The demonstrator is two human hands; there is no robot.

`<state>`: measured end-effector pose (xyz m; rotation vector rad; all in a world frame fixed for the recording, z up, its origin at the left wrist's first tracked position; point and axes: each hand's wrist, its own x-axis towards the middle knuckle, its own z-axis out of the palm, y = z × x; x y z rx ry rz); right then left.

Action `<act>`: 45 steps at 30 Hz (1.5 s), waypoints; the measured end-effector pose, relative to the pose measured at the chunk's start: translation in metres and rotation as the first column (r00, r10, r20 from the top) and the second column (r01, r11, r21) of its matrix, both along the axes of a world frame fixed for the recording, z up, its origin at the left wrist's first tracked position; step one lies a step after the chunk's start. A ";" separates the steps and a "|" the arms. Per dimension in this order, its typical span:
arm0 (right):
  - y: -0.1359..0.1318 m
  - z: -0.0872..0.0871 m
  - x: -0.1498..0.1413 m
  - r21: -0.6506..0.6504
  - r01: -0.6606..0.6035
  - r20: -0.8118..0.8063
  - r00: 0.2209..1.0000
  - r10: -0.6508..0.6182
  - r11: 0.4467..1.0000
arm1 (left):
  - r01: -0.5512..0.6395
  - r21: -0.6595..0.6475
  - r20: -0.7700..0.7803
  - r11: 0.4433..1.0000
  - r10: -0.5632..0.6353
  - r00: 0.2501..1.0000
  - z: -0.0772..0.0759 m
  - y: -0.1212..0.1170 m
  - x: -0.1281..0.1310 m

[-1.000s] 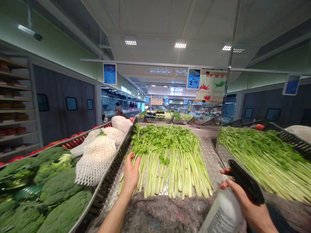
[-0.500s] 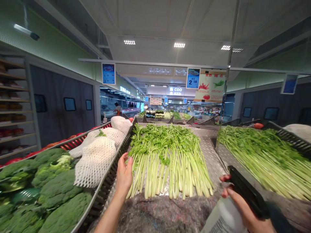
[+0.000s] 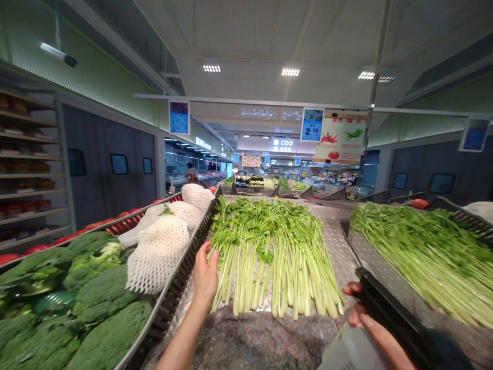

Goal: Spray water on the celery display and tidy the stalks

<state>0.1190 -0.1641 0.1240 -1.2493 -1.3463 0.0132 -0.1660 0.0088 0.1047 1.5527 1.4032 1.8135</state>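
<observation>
A spread of green celery stalks (image 3: 269, 252) lies on a ridged metal display tray (image 3: 339, 246) in front of me. My left hand (image 3: 205, 277) rests against the left edge of the stalks, fingers together and lightly curled on them. My right hand (image 3: 375, 334), low at the right, is wrapped round a white spray bottle (image 3: 346, 352) with a black trigger head (image 3: 393, 318).
Left of the celery a black crate (image 3: 177, 282) holds broccoli (image 3: 96, 308) and vegetables in white foam netting (image 3: 157, 252). Another tray of celery (image 3: 419, 246) lies to the right. Grey felt cloth (image 3: 262, 341) covers the near edge. A person stands far back at a counter (image 3: 190, 172).
My left hand has shifted slightly along the left edge of the celery. The spray bottle in my right hand has sunk lower in view.
</observation>
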 end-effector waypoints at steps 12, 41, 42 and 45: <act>0.024 -0.008 -0.029 -0.055 -0.240 0.025 0.970 0.242 0.969 | -0.018 0.017 0.013 1.000 0.017 1.000 -0.004 0.003 -0.014; 0.039 0.010 -0.093 -0.235 -0.547 -0.010 0.828 0.560 0.804 | -0.003 0.044 -0.011 0.999 0.004 1.000 0.025 0.007 -0.010; 0.039 0.010 -0.094 -0.211 -0.516 -0.041 0.853 0.520 0.830 | -0.005 0.048 -0.007 0.999 0.005 1.000 0.026 0.007 -0.010; 0.038 0.009 -0.092 -0.153 -0.442 -0.112 0.896 0.429 0.884 | -0.013 0.059 0.014 0.998 0.013 1.000 0.027 0.008 -0.011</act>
